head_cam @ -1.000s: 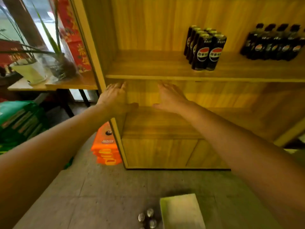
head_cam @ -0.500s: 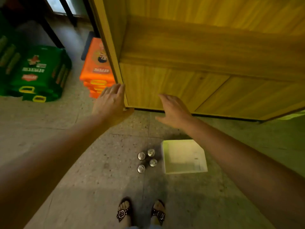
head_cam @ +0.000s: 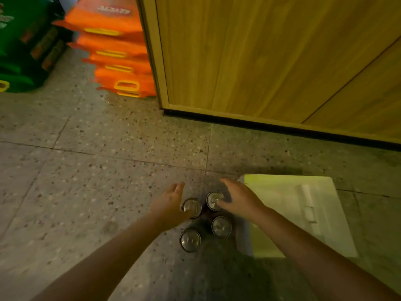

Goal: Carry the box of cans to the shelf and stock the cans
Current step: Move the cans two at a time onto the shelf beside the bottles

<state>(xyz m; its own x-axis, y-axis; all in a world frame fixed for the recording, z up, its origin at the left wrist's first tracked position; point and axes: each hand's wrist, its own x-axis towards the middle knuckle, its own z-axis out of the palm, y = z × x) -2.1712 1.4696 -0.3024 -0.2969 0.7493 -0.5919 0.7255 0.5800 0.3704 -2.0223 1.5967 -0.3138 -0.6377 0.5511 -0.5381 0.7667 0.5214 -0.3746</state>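
Four cans (head_cam: 202,221) stand upright on the floor (head_cam: 108,170), just left of the empty box (head_cam: 321,192). The left hand (head_cam: 170,203) and right hand (head_cam: 238,199) reach down, open and holding nothing, maybe touching the two far cans. A second ago they were up by the shelf (head_cam: 260,61).

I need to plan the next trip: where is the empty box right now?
In the head view the empty box sits on the floor at lower right, just right of the four cans, in front of the wooden cabinet.
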